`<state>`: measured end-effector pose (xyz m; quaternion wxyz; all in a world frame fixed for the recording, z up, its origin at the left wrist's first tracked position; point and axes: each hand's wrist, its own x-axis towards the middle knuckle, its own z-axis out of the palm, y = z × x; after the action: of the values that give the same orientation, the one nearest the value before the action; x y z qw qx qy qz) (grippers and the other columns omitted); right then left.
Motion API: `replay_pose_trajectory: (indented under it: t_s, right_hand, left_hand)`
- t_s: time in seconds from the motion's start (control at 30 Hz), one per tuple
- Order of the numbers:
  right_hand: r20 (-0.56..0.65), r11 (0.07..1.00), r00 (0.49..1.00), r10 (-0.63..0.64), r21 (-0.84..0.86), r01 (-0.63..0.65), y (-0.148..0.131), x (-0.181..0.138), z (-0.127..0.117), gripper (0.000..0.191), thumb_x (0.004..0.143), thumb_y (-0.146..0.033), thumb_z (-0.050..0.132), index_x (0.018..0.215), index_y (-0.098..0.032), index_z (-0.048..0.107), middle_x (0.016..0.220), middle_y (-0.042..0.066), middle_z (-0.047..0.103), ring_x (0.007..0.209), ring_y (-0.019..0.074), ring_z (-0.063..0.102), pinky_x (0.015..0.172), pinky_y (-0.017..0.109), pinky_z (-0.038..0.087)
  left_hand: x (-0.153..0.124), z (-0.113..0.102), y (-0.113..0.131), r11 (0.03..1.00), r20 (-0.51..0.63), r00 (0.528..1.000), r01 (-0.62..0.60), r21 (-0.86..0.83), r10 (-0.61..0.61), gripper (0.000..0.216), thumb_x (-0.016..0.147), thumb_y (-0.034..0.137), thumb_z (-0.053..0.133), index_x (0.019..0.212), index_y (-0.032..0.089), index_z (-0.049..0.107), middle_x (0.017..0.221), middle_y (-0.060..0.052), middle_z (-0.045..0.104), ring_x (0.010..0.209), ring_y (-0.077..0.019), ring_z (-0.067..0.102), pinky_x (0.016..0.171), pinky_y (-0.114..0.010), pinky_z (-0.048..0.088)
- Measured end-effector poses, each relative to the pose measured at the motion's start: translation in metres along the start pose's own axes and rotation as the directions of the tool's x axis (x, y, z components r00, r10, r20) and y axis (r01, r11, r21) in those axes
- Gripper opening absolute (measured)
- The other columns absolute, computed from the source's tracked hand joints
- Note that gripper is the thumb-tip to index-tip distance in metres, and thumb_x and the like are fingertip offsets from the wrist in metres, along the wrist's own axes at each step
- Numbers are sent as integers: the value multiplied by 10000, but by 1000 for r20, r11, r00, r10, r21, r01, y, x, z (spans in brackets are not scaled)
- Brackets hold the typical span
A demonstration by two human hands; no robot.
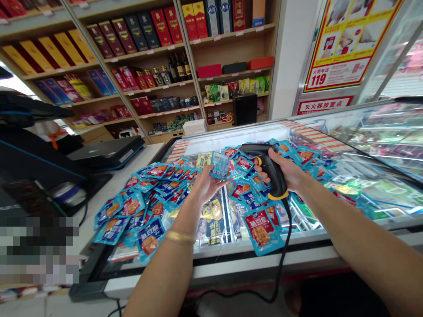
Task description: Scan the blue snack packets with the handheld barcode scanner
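My left hand (pixel 207 184) pinches a small blue snack packet (pixel 220 165), its printed back turned up toward me. In my right hand (pixel 284 169) is a black and yellow barcode scanner (pixel 271 174), gripped round its handle, its head pointing left toward the packet. The scanner's cable (pixel 287 237) drops over the front edge of the freezer. Blue and red snack packets (pixel 132 204) lie heaped on the glass left of my left hand. More packets (pixel 262 231) are spread below and behind the scanner.
A glass-topped chest freezer (pixel 238 255) stands in front of me, with goods showing through its lid. To the left are a counter (pixel 140 169) and dark checkout equipment (pixel 36 158). Shelves (pixel 155 53) of boxes and bottles line the back. A fire-notice poster (pixel 350 44) hangs at right.
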<state>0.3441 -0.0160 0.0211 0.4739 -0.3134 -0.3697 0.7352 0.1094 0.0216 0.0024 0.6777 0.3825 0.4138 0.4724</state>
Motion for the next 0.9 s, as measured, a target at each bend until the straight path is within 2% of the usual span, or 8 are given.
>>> replay_pose_trajectory:
  t_s: [0.1, 0.33, 0.57, 0.77, 0.83, 0.9]
  right_hand:
    - [33, 999, 999, 34, -2, -34, 4, 2, 1, 386, 912, -542, 531, 915, -164, 610, 702, 26, 572, 544, 104, 508, 443, 183, 456]
    - [30, 998, 998, 62, -28, -61, 6, 3, 0, 386, 926, -520, 521, 863, -151, 615, 707, 35, 588, 537, 111, 524, 448, 206, 469]
    - [75, 994, 994, 79, -79, -73, 8, 4, -4, 425, 846, -563, 623, 808, -141, 604, 681, 34, 590, 505, 105, 512, 452, 216, 480]
    - [46, 992, 995, 92, -89, -87, 8, 4, -4, 405, 872, -544, 598, 822, -142, 608, 684, 36, 589, 507, 105, 509, 453, 216, 478]
    - [32, 996, 997, 75, -55, -73, 8, 4, -3, 387, 894, -531, 571, 836, -149, 605, 693, 36, 585, 519, 108, 512, 447, 211, 469]
    - [22, 999, 999, 44, -16, -44, 7, 3, -1, 374, 910, -523, 546, 857, -158, 606, 697, 34, 576, 532, 113, 513, 438, 204, 457]
  left_hand:
    - [1, 4, -7, 996, 7, 1000, 20, -89, -19, 226, 899, 267, 438, 978, 139, 607, 869, -100, 718, 826, -204, 714, 908, -476, 553]
    - [2, 6, -16, 999, 40, 999, 6, -47, -4, 142, 869, 283, 542, 948, 169, 570, 816, -56, 702, 862, -207, 720, 900, -520, 554]
    - [1, 9, -16, 999, 39, 999, 9, -37, -7, 128, 878, 267, 515, 931, 171, 579, 844, -66, 715, 871, -215, 723, 895, -518, 562]
    - [1, 8, -18, 1000, 49, 999, -17, -19, 18, 140, 865, 290, 547, 920, 170, 594, 856, -67, 714, 886, -224, 720, 898, -517, 561]
    - [1, 9, -19, 999, 38, 999, -34, 20, 33, 152, 856, 294, 573, 953, 181, 603, 899, -66, 713, 895, -223, 717, 890, -492, 568]
    - [2, 10, -18, 988, -24, 995, -88, 128, 92, 250, 862, 305, 578, 1090, 205, 604, 1017, -71, 705, 919, -225, 709, 875, -474, 573]
